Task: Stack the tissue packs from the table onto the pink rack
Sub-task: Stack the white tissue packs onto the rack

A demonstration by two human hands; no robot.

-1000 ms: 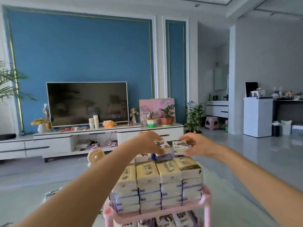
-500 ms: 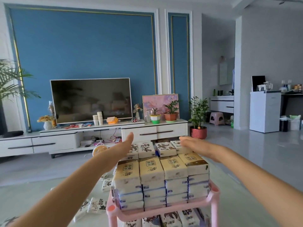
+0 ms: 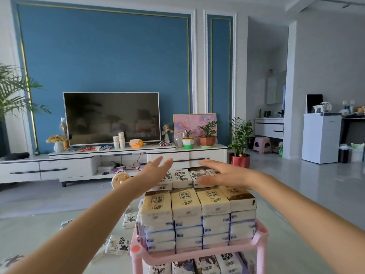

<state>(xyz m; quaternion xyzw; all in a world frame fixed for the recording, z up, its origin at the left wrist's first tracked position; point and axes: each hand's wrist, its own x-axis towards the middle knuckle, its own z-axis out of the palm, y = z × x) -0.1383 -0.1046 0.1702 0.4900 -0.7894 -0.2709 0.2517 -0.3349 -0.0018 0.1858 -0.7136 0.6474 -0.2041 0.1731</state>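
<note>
Filling the top shelf of the pink rack [image 3: 197,253]: tissue packs [image 3: 186,204], near row four across in cream wrappers, several layers deep. Far row [image 3: 180,177] in white wrappers with dark ink print, partly covered by the hands. Layer count hard to read at the lower edges. Lower shelf packs [image 3: 207,264] cut off by the bottom of the frame, rack legs likewise. Loose packs [image 3: 118,244] lying on the pale table [image 3: 29,230] left of the rack, some hidden behind the left forearm, one at the bottom left corner only partly in view.

Left hand [image 3: 156,171]: fully open, fingers straight and together, held edge-on at the far left corner of the stack, gripping nothing; contact with the far row not discernible. Right hand [image 3: 223,175]: fully open, palm down, fingers straight and pointing left, spread over the right part of the far row, gripping nothing; touching or just above, not discernible.

Beyond the table: small round fan [image 3: 120,177] just in front of a low white cabinet [image 3: 79,167] bearing a dark television [image 3: 111,117], paper cups [image 3: 119,139], a pink painting [image 3: 194,125] and potted plants [image 3: 207,135]. Far right: leafy plant in a red pot [image 3: 240,147], pink stool [image 3: 261,144], white appliance [image 3: 321,137]. Far left: palm fronds [image 3: 13,91], cut off by the frame.
</note>
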